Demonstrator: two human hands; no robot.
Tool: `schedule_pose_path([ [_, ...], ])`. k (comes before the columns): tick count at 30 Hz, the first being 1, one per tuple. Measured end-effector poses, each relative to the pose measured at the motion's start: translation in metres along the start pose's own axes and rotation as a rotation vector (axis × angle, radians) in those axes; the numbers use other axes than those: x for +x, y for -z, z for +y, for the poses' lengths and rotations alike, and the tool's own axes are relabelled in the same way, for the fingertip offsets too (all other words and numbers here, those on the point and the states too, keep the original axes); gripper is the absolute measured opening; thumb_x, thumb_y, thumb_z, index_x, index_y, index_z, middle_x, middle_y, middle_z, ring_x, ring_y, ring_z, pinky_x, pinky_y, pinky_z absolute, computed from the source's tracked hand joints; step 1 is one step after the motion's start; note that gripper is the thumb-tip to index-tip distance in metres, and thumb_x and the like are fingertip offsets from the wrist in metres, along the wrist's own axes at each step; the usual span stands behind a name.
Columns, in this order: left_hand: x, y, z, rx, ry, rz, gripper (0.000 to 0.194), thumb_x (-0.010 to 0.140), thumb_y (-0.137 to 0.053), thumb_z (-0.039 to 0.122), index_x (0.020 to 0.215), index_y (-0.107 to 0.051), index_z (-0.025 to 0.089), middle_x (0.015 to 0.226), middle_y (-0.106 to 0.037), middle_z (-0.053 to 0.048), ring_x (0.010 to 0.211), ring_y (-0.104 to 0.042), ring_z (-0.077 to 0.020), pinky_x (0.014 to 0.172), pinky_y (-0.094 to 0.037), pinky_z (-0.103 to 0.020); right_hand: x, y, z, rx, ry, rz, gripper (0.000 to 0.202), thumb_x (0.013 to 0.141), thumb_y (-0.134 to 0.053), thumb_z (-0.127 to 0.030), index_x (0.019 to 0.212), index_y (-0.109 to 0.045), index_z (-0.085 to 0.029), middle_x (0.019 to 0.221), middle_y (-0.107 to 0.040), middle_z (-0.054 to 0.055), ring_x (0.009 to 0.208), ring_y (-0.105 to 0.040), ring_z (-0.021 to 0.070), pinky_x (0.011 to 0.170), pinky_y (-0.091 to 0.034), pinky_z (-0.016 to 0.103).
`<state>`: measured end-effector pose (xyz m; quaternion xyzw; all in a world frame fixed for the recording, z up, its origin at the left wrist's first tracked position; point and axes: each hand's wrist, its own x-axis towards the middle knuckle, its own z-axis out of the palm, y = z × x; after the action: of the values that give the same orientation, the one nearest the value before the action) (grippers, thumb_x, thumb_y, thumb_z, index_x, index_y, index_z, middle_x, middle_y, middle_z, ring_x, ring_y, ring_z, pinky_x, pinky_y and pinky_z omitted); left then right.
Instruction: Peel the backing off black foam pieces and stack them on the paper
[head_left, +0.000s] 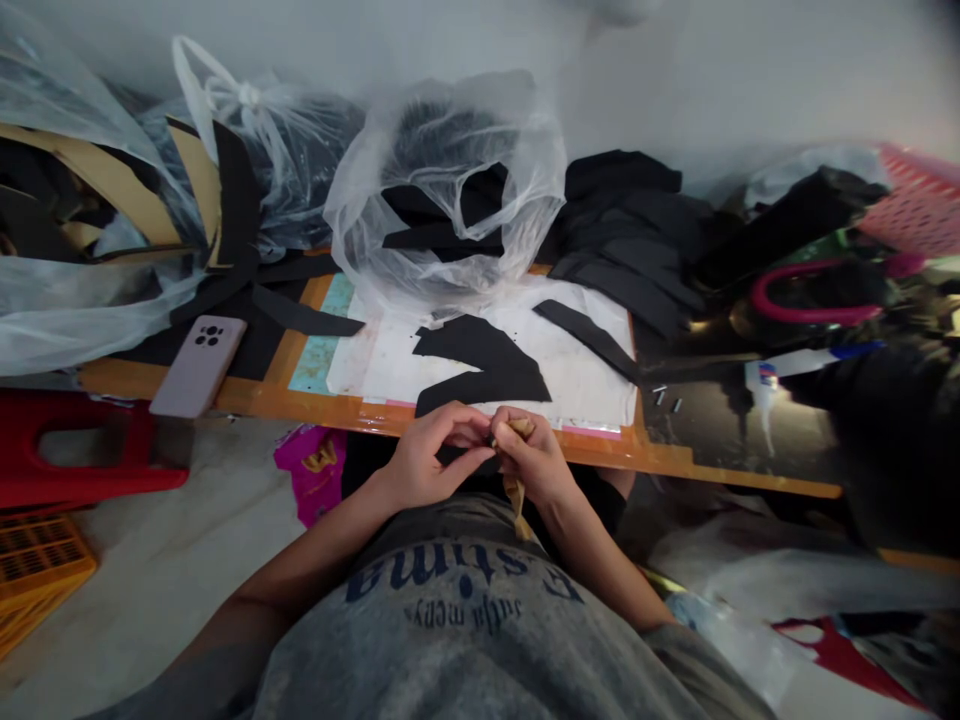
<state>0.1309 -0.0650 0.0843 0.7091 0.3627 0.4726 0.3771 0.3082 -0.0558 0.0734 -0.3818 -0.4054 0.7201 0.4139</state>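
Observation:
My left hand [439, 455] and my right hand [529, 458] meet in front of my shirt, at the near edge of the table. A crumpled tan strip [517, 497] is pinched in my right hand, and its end hangs below the fingers. The fingertips of my left hand close on a small dark thing at the right fingertips, too small to make out. Just beyond the hands, a black V-shaped cut piece [491, 360] lies on white paper [382, 350]. A narrow black piece [589, 338] lies right of it.
An open clear bag [450, 255] of black pieces stands behind the paper. Stacked black pieces [630, 230] lie right of it. A phone [199, 366] rests at the left, near a red stool [82, 450]. A glue bottle [795, 362] lies at the right.

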Motion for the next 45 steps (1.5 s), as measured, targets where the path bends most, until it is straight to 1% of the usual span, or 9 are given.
schedule_pose_path([
  [10, 0.010, 0.000, 0.005, -0.384, 0.430, -0.011, 0.014, 0.085, -0.077, 0.028, 0.088, -0.070, 0.017, 0.087, -0.075, -0.007, 0.071, -0.070, -0.0136, 0.062, -0.058, -0.022, -0.001, 0.006, -0.002, -0.213, 0.100, 0.008, 0.040, 0.089, -0.073, -0.053, 0.075, -0.058, -0.019, 0.059, -0.048, -0.004, 0.053, -0.035, 0.0085, 0.051, -0.026, 0.023],
  [18, 0.006, -0.009, 0.002, -0.393, 0.489, 0.107, 0.010, 0.081, -0.074, 0.022, 0.078, -0.065, 0.018, 0.077, -0.072, -0.003, 0.062, -0.065, -0.0107, 0.055, -0.052, -0.019, -0.002, 0.008, 0.004, -0.165, 0.056, 0.036, 0.044, 0.087, -0.072, -0.059, 0.076, -0.056, -0.020, 0.058, -0.047, -0.005, 0.051, -0.033, 0.0081, 0.047, -0.026, 0.022],
  [23, -0.003, -0.008, -0.003, -0.399, 0.411, 0.321, 0.014, 0.086, -0.071, 0.029, 0.082, -0.062, 0.019, 0.100, -0.074, -0.007, 0.074, -0.068, -0.0131, 0.056, -0.056, -0.021, -0.001, 0.005, 0.006, 0.113, -0.031, 0.104, 0.040, 0.087, -0.073, -0.058, 0.081, -0.054, -0.023, 0.059, -0.046, -0.008, 0.043, -0.026, 0.0054, 0.038, -0.025, 0.019],
  [26, -0.007, -0.002, -0.009, -0.465, 0.385, 0.422, 0.019, 0.086, -0.071, 0.033, 0.082, -0.058, 0.020, 0.103, -0.074, -0.008, 0.073, -0.066, -0.0134, 0.050, -0.051, -0.020, 0.001, 0.003, 0.008, 0.253, -0.068, 0.223, 0.037, 0.083, -0.073, -0.057, 0.087, -0.058, -0.023, 0.084, -0.067, 0.001, 0.046, -0.039, 0.0069, 0.034, -0.029, 0.020],
  [30, -0.008, 0.013, -0.013, -0.554, 0.344, 0.567, 0.025, 0.080, -0.075, 0.036, 0.080, -0.055, 0.021, 0.079, -0.069, -0.002, 0.072, -0.066, -0.0150, 0.061, -0.055, -0.024, 0.004, 0.006, 0.012, 0.442, -0.123, 0.332, 0.038, 0.073, -0.081, -0.050, 0.090, -0.060, -0.024, 0.106, -0.074, 0.008, 0.067, -0.061, 0.0155, 0.043, -0.047, 0.024],
  [34, -0.011, 0.038, -0.014, -0.608, 0.389, 0.625, 0.026, 0.075, -0.075, 0.040, 0.087, -0.061, 0.022, 0.080, -0.067, -0.003, 0.069, -0.064, -0.0153, 0.060, -0.055, -0.026, 0.009, 0.020, 0.016, 0.537, -0.083, 0.331, 0.036, 0.071, -0.084, -0.043, 0.087, -0.058, -0.025, 0.090, -0.071, 0.005, 0.085, -0.069, 0.0237, 0.060, -0.060, 0.033],
  [37, -0.016, 0.054, -0.017, -0.660, 0.385, 0.572, 0.051, 0.070, -0.078, 0.046, 0.115, -0.064, 0.025, 0.090, -0.071, -0.007, 0.074, -0.066, -0.0172, 0.061, -0.055, -0.027, 0.011, 0.039, 0.018, 0.567, -0.047, 0.357, 0.040, 0.068, -0.086, -0.039, 0.079, -0.050, -0.025, 0.066, -0.054, -0.005, 0.060, -0.057, 0.0128, 0.053, -0.054, 0.024],
  [41, -0.017, 0.061, -0.020, -0.409, 0.279, 0.620, 0.043, 0.069, -0.086, 0.027, 0.108, -0.069, 0.024, 0.093, -0.073, -0.004, 0.086, -0.070, -0.0156, 0.075, -0.059, -0.024, 0.004, 0.068, 0.017, 0.342, 0.085, 0.507, 0.042, 0.080, -0.077, -0.052, 0.081, -0.044, -0.026, 0.054, -0.028, -0.013, 0.041, -0.023, 0.0069, 0.037, -0.023, 0.017],
  [45, -0.008, 0.050, -0.016, -0.242, 0.191, 0.618, 0.014, 0.075, -0.083, 0.018, 0.082, -0.071, 0.018, 0.090, -0.074, -0.005, 0.084, -0.072, -0.0163, 0.066, -0.059, -0.023, -0.008, 0.072, 0.015, -0.222, 0.146, 0.372, 0.040, 0.082, -0.077, -0.056, 0.101, -0.059, -0.025, 0.057, -0.040, -0.011, 0.046, -0.033, 0.0085, 0.043, -0.028, 0.020],
])
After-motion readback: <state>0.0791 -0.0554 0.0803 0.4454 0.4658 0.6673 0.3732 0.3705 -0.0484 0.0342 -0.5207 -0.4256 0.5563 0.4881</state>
